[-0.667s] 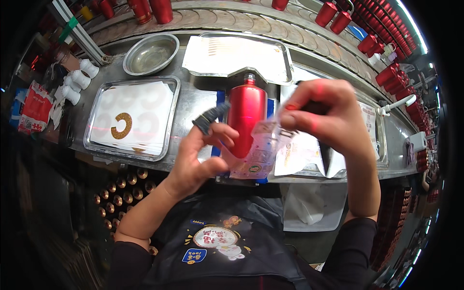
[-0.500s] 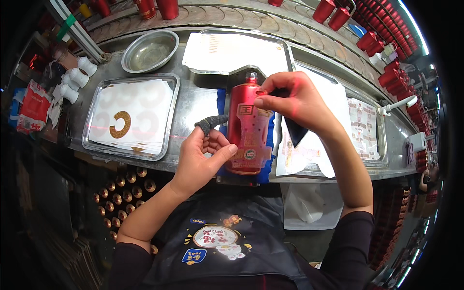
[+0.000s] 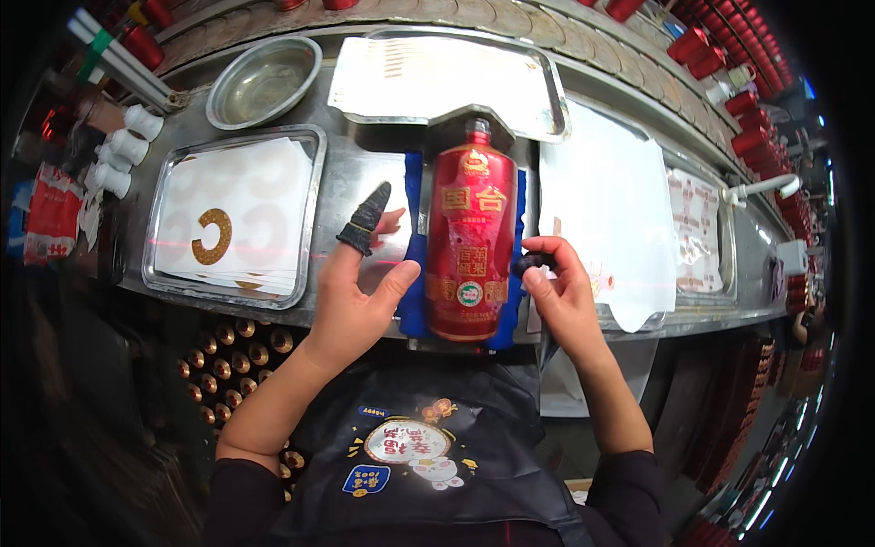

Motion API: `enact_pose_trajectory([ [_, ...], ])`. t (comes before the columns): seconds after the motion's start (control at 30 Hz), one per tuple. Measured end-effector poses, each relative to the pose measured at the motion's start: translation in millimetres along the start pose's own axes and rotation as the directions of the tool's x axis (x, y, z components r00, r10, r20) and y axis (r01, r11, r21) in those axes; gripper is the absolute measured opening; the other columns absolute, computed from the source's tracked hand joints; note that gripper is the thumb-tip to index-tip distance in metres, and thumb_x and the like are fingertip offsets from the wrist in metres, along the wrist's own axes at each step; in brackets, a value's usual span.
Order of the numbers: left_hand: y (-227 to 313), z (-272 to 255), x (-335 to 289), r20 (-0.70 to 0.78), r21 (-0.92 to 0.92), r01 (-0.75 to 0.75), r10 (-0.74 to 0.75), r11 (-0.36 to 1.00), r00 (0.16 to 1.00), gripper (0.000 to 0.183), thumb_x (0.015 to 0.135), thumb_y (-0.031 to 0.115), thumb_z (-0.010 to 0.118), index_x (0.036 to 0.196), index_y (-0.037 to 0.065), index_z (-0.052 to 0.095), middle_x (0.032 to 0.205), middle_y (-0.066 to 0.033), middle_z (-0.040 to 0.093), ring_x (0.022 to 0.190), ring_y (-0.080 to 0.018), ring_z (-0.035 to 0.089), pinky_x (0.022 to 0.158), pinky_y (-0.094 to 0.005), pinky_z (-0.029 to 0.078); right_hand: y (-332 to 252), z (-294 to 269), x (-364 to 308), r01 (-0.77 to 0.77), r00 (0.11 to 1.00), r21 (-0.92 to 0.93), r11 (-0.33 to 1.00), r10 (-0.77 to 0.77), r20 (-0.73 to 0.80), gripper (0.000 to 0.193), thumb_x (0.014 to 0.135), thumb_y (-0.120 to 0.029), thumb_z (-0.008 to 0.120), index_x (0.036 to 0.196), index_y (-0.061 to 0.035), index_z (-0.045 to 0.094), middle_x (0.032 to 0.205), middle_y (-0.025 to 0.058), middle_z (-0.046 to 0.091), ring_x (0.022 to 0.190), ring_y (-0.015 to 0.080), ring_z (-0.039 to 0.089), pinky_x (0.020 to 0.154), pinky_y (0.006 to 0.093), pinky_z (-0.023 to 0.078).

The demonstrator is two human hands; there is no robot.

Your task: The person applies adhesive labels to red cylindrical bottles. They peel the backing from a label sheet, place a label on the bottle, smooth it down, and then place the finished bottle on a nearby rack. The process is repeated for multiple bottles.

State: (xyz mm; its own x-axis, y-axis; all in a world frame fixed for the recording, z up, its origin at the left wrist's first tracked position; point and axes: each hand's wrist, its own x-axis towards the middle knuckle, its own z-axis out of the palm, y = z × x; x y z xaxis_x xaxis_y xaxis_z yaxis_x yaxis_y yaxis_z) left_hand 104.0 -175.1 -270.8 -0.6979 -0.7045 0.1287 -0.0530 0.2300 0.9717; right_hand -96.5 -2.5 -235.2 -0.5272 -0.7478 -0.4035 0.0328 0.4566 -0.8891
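- I'm at a steel bench (image 3: 360,169), reading the clock from the bottle's middle; a slatted conveyor (image 3: 510,35) arcs past at 12, with red vessels (image 3: 688,47) at 2.
- The red bottle (image 3: 469,232) lies before me at the clock's centre, clear neck toward 12, base toward 6, blue lining (image 3: 415,187) along both sides. Gold print and a round green-and-white badge (image 3: 469,293) show on its front.
- My left hand (image 3: 355,305) is at 8, holding nothing: thumb and fingers apart, thumb tip just beside the bottle, a black finger cot (image 3: 366,219) on the forefinger.
- My right hand (image 3: 571,301) is at 4, near the bottle's side, fingers curled, thumb close to forefinger. A small dark piece (image 3: 527,263) shows at the tips; I can't tell whether they're clamped on it.
- At 9, a steel tray (image 3: 316,214) of white sheets, a gold C-shaped decal (image 3: 211,237) on top.
- At 10, a metal basin (image 3: 264,84); at 12, another tray (image 3: 550,87) of pale sheets.
- At 3, white sheets (image 3: 602,201), then a tray (image 3: 729,251) of printed ones.
- At 8, below the bench, rows of gold caps (image 3: 239,358).
- At 7, my black apron (image 3: 319,492).
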Motion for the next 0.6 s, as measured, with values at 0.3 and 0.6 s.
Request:
enact_pose_trajectory([
  [0.3, -4.1, 5.9, 17.3, 0.436, 0.19, -0.397, 0.285, 0.898, 0.854, 0.082, 0.089, 0.041, 0.071, 0.159, 0.019, 0.033, 0.162, -0.0135, 0.037, 0.154, -0.0368, 0.023, 0.12, -0.0591, 0.002, 1.4, -4.8, 9.6, 0.136, 0.984, -0.216, 0.967, -0.106, 0.146, 0.111, 0.07, -0.052, 0.089, 0.157, -0.0141, 0.032, 0.136, 0.0151, 0.052, 0.072, 0.0137, 0.047, 0.062, 0.028, 0.043],
  [0.6, -2.9, 6.0, 16.1, 0.323, 0.17, -0.376, 0.309, 0.911, 0.895, 0.086, 0.089, 0.042, 0.072, 0.159, 0.017, 0.03, 0.163, -0.013, 0.033, 0.154, -0.0367, 0.02, 0.12, -0.0614, 0.002, -22.9, -9.8, 10.5, 0.427, 0.903, -0.524, 0.737, -0.373, 0.213, 0.09, 0.08, -0.047, 0.081, 0.156, -0.0228, 0.039, 0.128, 0.0193, 0.055, 0.078, 0.026, 0.053, 0.069, 0.0356, 0.049],
])
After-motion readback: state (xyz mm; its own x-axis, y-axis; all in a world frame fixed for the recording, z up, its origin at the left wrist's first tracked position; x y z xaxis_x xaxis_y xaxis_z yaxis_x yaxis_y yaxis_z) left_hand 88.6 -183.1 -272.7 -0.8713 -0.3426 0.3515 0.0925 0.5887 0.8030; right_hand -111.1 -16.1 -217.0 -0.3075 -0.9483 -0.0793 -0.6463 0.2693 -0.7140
